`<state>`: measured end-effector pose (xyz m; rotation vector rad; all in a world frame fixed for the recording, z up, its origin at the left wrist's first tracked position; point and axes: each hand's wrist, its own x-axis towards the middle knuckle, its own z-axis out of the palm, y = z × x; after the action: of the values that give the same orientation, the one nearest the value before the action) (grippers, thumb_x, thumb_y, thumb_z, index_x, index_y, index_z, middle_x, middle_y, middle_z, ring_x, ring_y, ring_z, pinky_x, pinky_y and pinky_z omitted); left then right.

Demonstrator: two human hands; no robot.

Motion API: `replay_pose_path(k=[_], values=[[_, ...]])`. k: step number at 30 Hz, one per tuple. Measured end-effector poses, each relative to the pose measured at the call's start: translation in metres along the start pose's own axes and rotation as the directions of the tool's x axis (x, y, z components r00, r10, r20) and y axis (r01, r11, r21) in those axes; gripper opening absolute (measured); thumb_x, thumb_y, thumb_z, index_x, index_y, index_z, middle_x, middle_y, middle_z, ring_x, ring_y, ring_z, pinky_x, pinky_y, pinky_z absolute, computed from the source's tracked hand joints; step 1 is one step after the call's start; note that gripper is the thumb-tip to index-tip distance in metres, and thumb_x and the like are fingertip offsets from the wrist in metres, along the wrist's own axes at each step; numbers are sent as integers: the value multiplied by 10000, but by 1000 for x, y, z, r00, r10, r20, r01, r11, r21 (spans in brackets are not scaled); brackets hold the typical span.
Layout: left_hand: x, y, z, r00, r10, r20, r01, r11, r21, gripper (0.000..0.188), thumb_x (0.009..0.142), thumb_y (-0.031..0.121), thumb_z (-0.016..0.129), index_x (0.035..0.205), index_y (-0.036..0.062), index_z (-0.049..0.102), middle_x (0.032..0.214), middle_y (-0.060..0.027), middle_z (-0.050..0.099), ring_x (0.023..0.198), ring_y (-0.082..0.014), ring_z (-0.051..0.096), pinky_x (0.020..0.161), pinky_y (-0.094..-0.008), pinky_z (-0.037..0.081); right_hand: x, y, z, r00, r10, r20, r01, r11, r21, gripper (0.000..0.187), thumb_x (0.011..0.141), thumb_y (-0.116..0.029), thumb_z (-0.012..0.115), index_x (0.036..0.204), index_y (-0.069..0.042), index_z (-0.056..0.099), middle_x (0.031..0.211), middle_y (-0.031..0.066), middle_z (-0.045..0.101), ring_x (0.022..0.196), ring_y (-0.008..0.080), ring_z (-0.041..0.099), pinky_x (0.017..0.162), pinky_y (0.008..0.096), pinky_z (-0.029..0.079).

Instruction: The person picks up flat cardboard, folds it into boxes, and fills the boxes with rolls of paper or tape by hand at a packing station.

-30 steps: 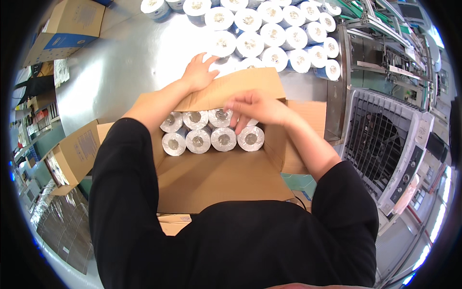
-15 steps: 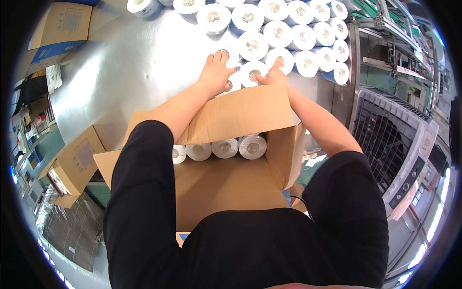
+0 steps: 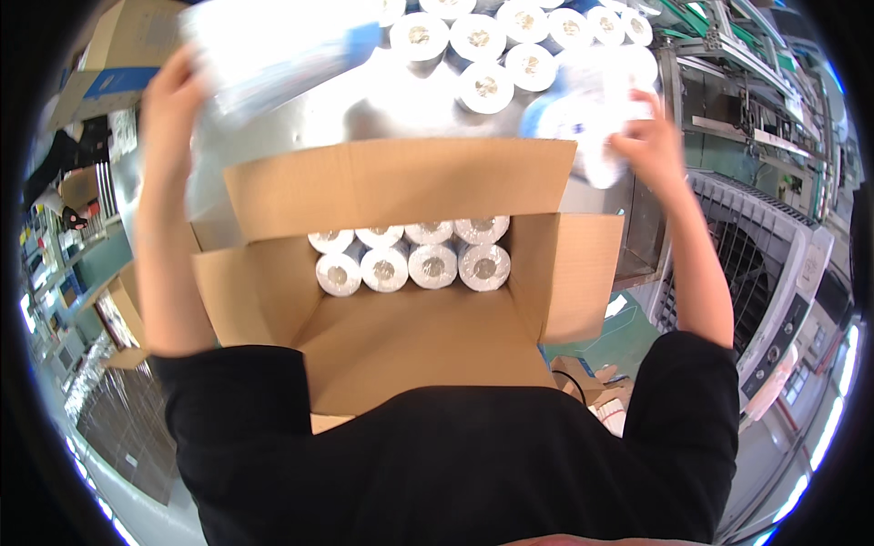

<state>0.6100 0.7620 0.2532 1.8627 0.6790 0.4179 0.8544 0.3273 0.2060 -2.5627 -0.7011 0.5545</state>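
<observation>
My left hand [image 3: 173,105], blurred by motion, is closed on the end of a white wrapped paper roll [image 3: 278,55] with a blue edge, raised above the table at upper left. At upper right my right hand [image 3: 651,141] grips blurred white-and-blue wrapped paper rolls [image 3: 578,118]; how many it holds I cannot tell. Between my arms stands an open cardboard box [image 3: 423,341]. Two rows of wrapped paper rolls [image 3: 432,266] lie along its far side, ends facing up toward me. The far flap [image 3: 401,187] partly hides the back row.
More wrapped rolls [image 3: 478,36] stand grouped on the shiny metal table [image 3: 319,114]. Another cardboard box [image 3: 132,36] is at far left. On the right are a grey fan unit [image 3: 746,264] and a metal frame [image 3: 756,127].
Both hands have left the table and spread apart, lifting wrapped rolls from the front of the group. The box's interior shows more fully, with a second row of rolls visible.
</observation>
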Motion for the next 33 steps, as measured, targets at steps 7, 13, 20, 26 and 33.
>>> replay_pose_path(k=[7, 13, 20, 26, 33], values=[[-181, 45, 3, 614, -528, 587, 381, 849, 365, 318, 686, 101, 692, 1000, 64, 665, 945, -94, 559, 847, -197, 563, 727, -350, 478, -124, -104, -64, 809, -555, -193, 571, 820, 34, 721, 683, -27, 749, 1276, -21, 339, 1030, 186, 608, 912, 307, 631, 820, 420, 516], [-239, -80, 13, 622, -199, 758, -606, 490, 626, 240, 723, 119, 614, 949, 131, 694, 1005, -134, 498, 1039, -309, 452, 822, -409, 440, -165, -168, 79, 524, -473, 709, 457, 858, 235, 575, 757, -132, 628, 1230, 21, 339, 688, 167, 620, 666, 338, 635, 557, 431, 501], [-134, 30, 47, 248, -553, 796, -253, 756, 604, 258, 828, 246, 628, 1038, 104, 674, 1039, -134, 622, 992, -235, 583, 853, -334, 464, -160, -180, 274, 626, -419, 657, 392, 898, 200, 619, 779, -95, 580, 1252, 156, 269, 719, 232, 617, 669, 368, 624, 578, 439, 504], [-42, -17, 156, 855, 84, 511, -284, 901, 327, 312, 810, 215, 625, 1093, 87, 597, 1103, -131, 551, 997, -265, 533, 869, -349, 436, -89, -144, 117, 918, -391, 70, 237, 679, 695, 240, 839, -100, 623, 1075, -66, 590, 777, 56, 644, 736, 150, 626, 693, 279, 497], [34, -99, 299, 696, 103, 711, -655, 498, 569, 533, 693, 381, 703, 1191, 230, 587, 1230, -185, 435, 1198, -337, 374, 981, -429, 347, 6, 67, 74, 761, 649, 24, -648, 756, 93, 738, 774, -305, 675, 1305, 43, 301, 856, 167, 651, 675, 230, 662, 540, 316, 547]])
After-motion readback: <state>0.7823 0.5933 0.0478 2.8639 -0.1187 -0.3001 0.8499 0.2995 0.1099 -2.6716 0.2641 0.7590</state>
